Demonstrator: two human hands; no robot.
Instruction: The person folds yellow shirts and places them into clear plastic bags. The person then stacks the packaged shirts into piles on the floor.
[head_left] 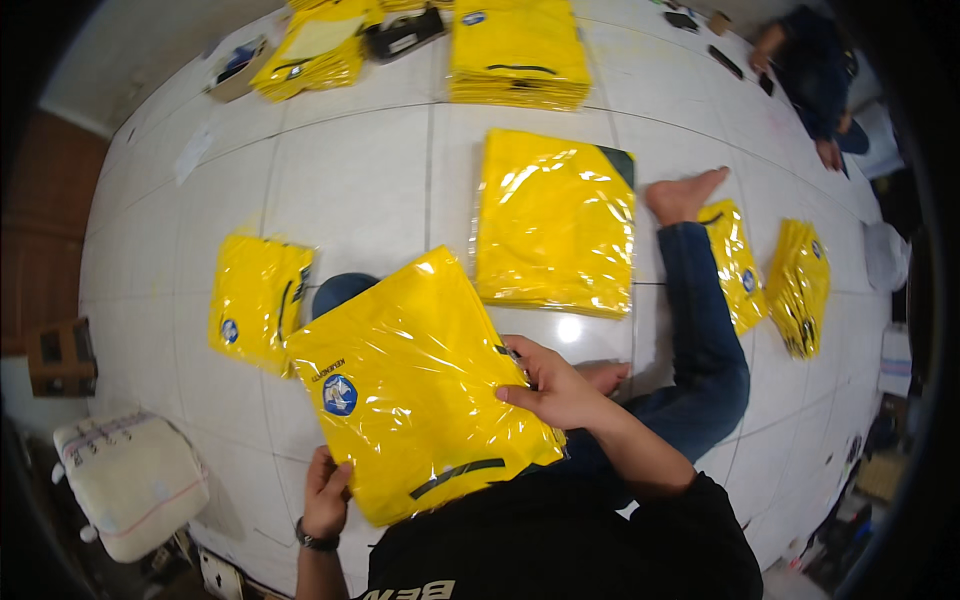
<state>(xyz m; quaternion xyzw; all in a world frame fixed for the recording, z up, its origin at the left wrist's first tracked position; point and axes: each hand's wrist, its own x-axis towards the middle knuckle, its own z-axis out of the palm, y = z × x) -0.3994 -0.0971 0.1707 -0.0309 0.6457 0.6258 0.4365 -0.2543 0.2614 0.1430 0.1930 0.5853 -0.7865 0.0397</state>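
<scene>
A folded yellow garment in a clear plastic bag [420, 380] is held over my lap, tilted, with a round blue emblem and a dark stripe on its face. My left hand [325, 495], a watch on its wrist, pinches the lower left edge. On the right edge my right hand [545, 385] grips with the thumb on top and the fingers underneath, partly hidden. Just beyond lies a stack of bagged yellow garments [555, 225] with one dark green corner. Another bagged yellow garment [258, 300] rests on the floor to the left.
More yellow stacks stand at the far side [520, 55] and far left [315, 55], beside a black tape dispenser [405, 38]. Bagged garments [798, 285] lie right of my bent leg [700, 330]. A white sack [130, 485] sits at left. Another person [815, 75] sits far right.
</scene>
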